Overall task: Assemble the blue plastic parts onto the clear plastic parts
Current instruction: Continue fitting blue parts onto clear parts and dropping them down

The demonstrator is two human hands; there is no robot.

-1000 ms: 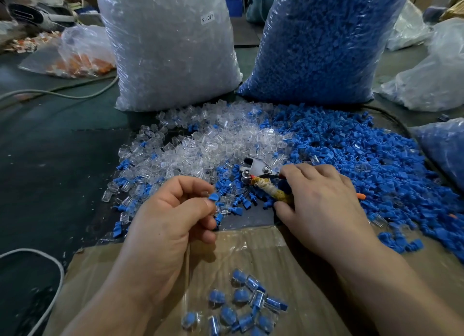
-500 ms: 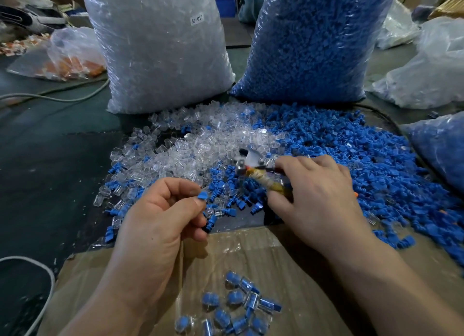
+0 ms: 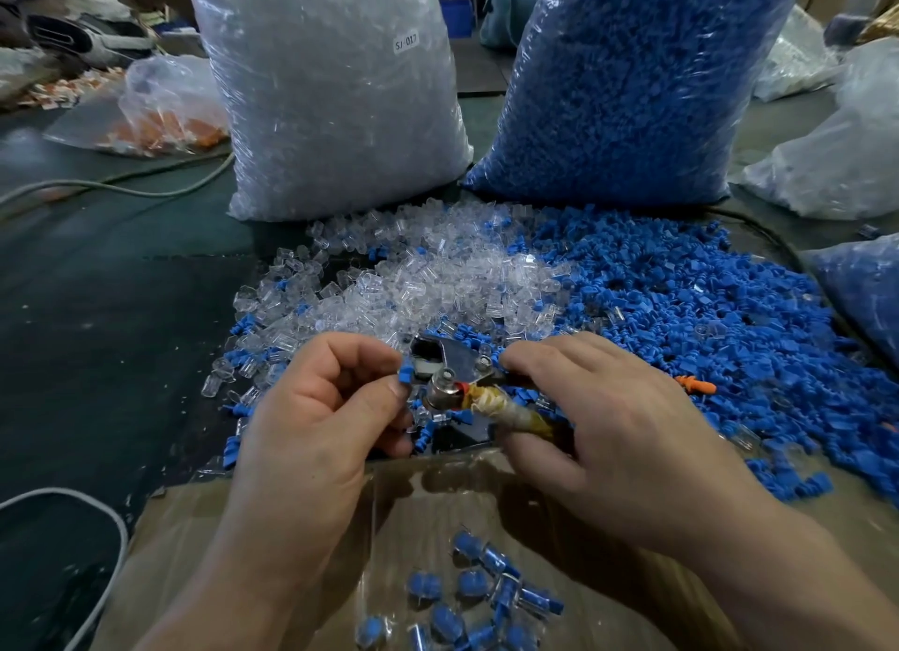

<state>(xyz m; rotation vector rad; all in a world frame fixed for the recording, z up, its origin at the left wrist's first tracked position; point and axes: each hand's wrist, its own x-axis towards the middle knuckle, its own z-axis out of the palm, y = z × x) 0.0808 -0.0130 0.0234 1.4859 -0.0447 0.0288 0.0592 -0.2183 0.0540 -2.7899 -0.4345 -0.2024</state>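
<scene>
Finished pieces [image 3: 486, 597], blue inside clear, are lying nearest me on a sheet of cardboard [image 3: 168, 538]. Just beyond them the left hand [image 3: 316, 422] is pinching a single blue part [image 3: 405, 374] between thumb and curled forefinger, holding it right beside the metal head of a small hand tool [image 3: 452, 366]. The right hand [image 3: 613, 436] is curling round that tool's tape-wrapped handle [image 3: 515, 414]. Behind the hands, loose clear parts [image 3: 438, 276] are lying heaped on the dark worktop [image 3: 97, 320], running into a wider heap of loose blue parts [image 3: 705, 320] on the right, with one orange piece [image 3: 695, 384] lying among them. Farthest back, a big sack of clear parts [image 3: 331, 96] and a big sack of blue parts [image 3: 632, 81] are standing side by side.
</scene>
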